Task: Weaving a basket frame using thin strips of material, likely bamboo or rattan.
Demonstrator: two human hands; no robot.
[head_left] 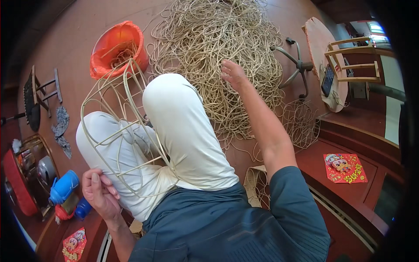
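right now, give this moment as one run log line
left hand: near openwork frame, contact unclear; right hand: over pale strand pile; frame: across lap; orange bucket: holding strands

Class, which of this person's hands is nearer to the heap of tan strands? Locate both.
Right. The right hand appears over the heap of tan strands, though contact is unclear; the left hand is well away from it, beside the left thigh.

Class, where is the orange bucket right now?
In the head view, the orange bucket sits toward the upper left, just left of the pile of tan strands.
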